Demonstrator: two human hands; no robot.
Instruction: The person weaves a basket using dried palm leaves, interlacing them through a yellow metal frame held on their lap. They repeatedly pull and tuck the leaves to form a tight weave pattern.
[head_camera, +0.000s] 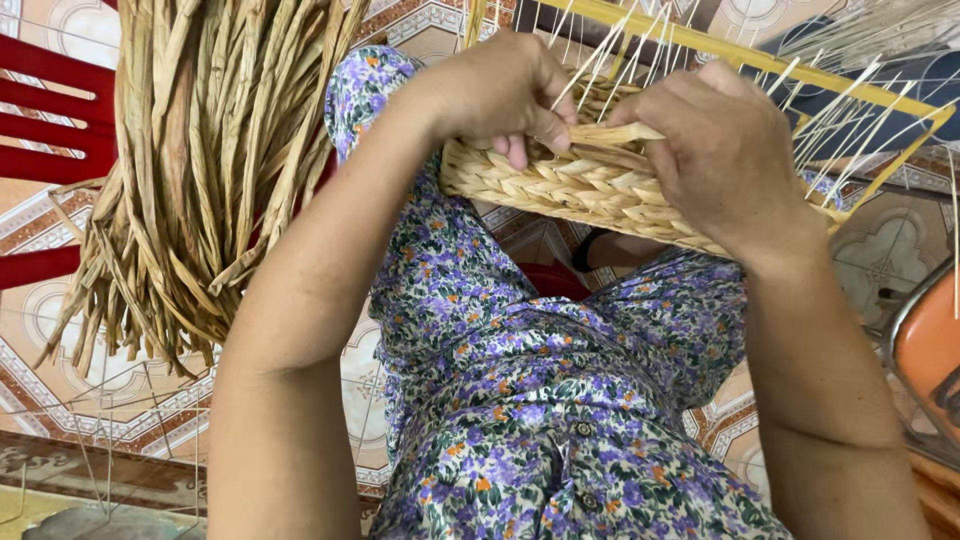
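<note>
Left hand (495, 90) pinches the top edge of the woven basket panel (570, 185) held over the lap; right hand (725, 150) grips a flat straw strand (610, 133), fingertips probably tucked behind. Loose tension could slacken the braid; thin upright ribs (840, 110) may snap.

no packages, labels, signs or screens show anywhere in this view.
</note>
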